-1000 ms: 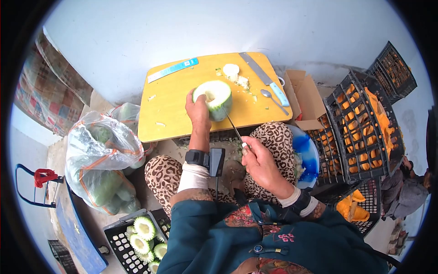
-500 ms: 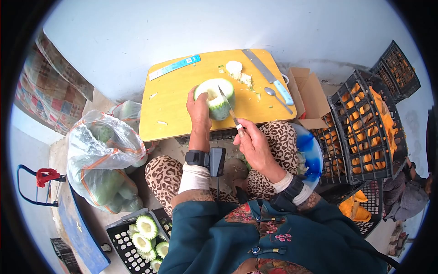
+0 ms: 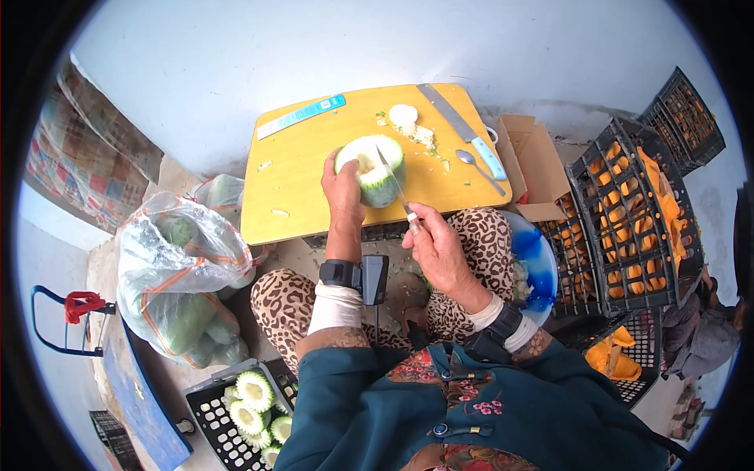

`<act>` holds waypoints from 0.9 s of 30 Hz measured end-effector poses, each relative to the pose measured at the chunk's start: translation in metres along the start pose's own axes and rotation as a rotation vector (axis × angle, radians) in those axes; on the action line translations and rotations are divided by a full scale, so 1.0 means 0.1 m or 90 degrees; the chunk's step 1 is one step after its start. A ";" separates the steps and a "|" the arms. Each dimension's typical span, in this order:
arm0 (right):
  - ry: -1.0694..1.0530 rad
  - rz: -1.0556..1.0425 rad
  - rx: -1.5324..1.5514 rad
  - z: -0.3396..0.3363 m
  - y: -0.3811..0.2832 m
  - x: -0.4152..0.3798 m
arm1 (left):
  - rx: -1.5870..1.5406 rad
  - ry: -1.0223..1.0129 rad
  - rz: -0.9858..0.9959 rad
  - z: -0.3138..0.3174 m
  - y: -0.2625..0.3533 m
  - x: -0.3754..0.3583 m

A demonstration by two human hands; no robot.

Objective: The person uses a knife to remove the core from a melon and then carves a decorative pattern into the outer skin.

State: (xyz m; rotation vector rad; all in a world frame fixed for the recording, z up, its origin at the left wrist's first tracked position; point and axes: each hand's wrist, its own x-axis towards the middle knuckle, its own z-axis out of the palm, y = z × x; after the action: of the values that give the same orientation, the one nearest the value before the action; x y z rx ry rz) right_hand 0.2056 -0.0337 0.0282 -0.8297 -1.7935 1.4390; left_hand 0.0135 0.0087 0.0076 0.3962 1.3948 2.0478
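My left hand [image 3: 343, 187] grips the left side of a large winter melon piece [image 3: 382, 188], its thumb at the pale cut top. The melon has green rind, white flesh and a hollowed middle. In my right hand [image 3: 437, 247] is a small knife [image 3: 399, 187] with a light handle, fingers wrapped round it. The blade lies across the melon's top right, its tip over the white flesh. Both hands are at the front edge of a yellow table [image 3: 290, 177].
On the table lie a blue-handled large knife [image 3: 463, 129], a spoon [image 3: 477, 170], a white melon chunk [image 3: 404, 116] and a blue-white sleeve [image 3: 302, 115]. Left stands a bag of melons [image 3: 181, 275]; below it, a crate [image 3: 208, 408] of scalloped melon rings. Right are a blue-white basin [image 3: 542, 271] and black crates [image 3: 620, 212].
Almost nothing differs. Both hands, the melon and the knife keep the same positions; the whole view has shifted very slightly.
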 end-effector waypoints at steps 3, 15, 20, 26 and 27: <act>0.026 -0.021 -0.026 0.04 0.04 0.01 | 0.007 -0.004 0.006 -0.01 -0.01 0.00; 0.112 -0.081 -0.161 0.19 -0.06 0.33 | -0.002 -0.007 0.003 0.00 0.01 -0.02; 0.077 -0.074 -0.163 0.14 -0.09 0.29 | 0.013 -0.005 0.019 -0.02 -0.04 0.01; 0.061 -0.054 -0.166 0.13 -0.01 0.06 | 0.000 0.004 0.010 0.01 -0.02 0.00; 0.064 -0.056 -0.158 0.13 0.03 0.03 | 0.000 0.004 0.010 0.01 -0.02 0.00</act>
State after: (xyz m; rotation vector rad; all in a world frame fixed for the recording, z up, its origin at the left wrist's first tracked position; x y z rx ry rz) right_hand 0.1932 -0.0378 0.0240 -0.9180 -1.9311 1.1136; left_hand 0.0148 0.0104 0.0059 0.4030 1.3992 2.0629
